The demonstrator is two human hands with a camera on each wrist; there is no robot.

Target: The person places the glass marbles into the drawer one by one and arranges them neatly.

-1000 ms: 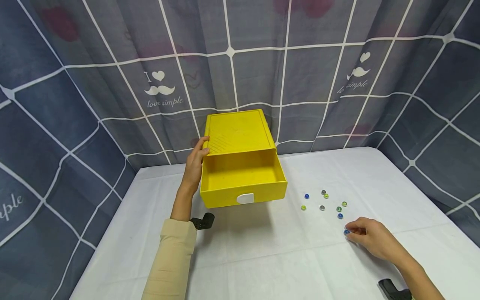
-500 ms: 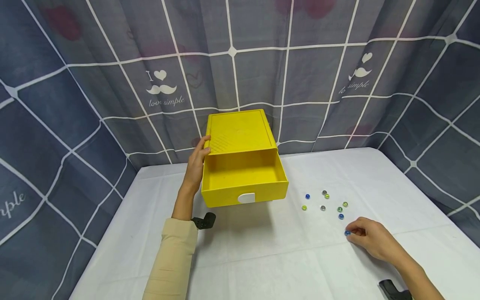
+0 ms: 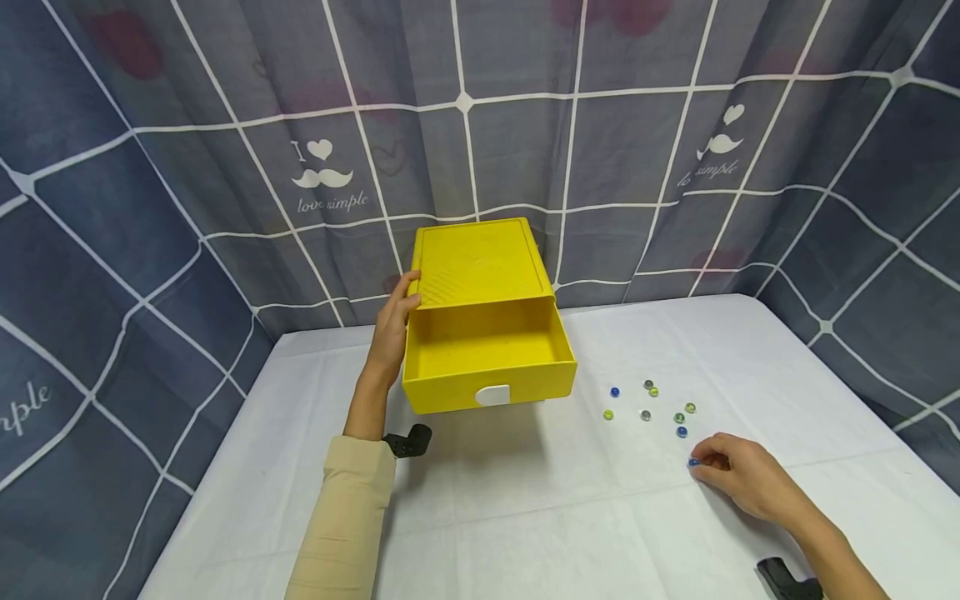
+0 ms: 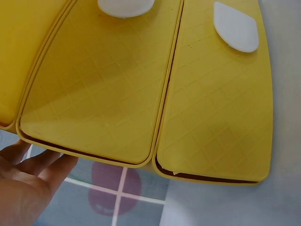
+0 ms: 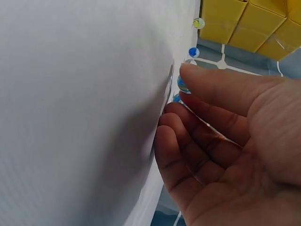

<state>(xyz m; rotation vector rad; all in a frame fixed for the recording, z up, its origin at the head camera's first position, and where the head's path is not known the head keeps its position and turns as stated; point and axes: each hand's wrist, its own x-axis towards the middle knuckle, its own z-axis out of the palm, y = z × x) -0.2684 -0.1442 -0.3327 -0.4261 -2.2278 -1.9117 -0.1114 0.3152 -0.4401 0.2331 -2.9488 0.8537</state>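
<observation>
A yellow drawer cabinet (image 3: 480,262) stands at the back of the table, its top drawer (image 3: 525,385) pulled out and bare inside. My left hand (image 3: 386,342) rests against the cabinet's left side with fingers extended. The left wrist view shows two closed lower drawers (image 4: 94,89) with white handles, and the fingers (image 4: 59,167) touching the side. At the right, my right hand (image 3: 746,479) pinches a blue glass marble (image 3: 693,462) between thumb and forefinger, low over the cloth. That marble (image 5: 182,84) is partly covered by the thumb in the right wrist view.
Several loose marbles lie between the cabinet and my right hand, among them a nearby blue marble (image 3: 682,432), a yellow-green marble (image 3: 608,414) and a grey marble (image 3: 646,415). White cloth (image 3: 525,517) covers the table. A grey checked curtain (image 3: 517,158) encloses the back and sides.
</observation>
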